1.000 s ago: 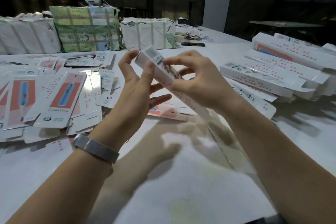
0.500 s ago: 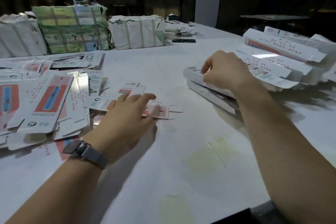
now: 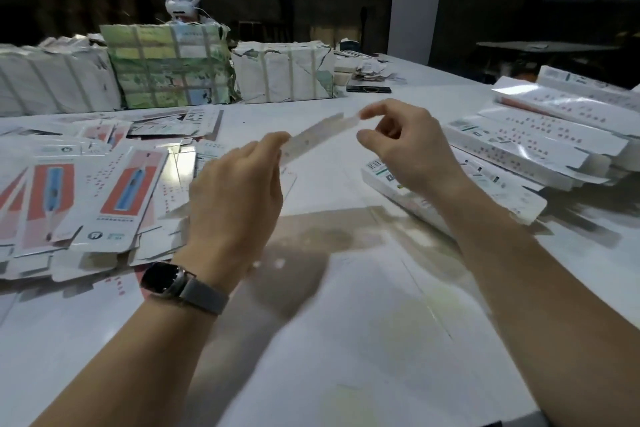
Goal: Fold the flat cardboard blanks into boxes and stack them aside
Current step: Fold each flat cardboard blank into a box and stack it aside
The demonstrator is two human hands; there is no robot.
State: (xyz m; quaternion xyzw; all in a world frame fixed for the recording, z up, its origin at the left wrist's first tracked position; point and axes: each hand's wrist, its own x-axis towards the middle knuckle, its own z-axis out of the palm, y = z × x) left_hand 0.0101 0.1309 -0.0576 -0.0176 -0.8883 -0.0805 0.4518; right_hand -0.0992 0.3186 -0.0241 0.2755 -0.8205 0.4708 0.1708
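Note:
A flat cardboard blank (image 3: 318,137), white with small red marks and blurred by motion, hangs edge-on above the white table (image 3: 346,340). My left hand (image 3: 239,198) grips its near end. My right hand (image 3: 408,149) pinches its far end between thumb and forefinger. On the left lies a spread of flat blanks (image 3: 114,191) printed with red panels. A stack of folded boxes (image 3: 540,146) sits on the right, with one folded box (image 3: 450,198) lying nearest my right wrist.
Paper-wrapped, strapped bundles (image 3: 166,69) line the far edge of the table. Behind them sits a person wearing a white headset (image 3: 181,3). A dark phone (image 3: 369,89) lies far back. A white pillar (image 3: 414,0) stands behind.
My right hand left the folded box on the stack at right. My left hand lifted a flat blank off the table, and both hands now hold it in the air.

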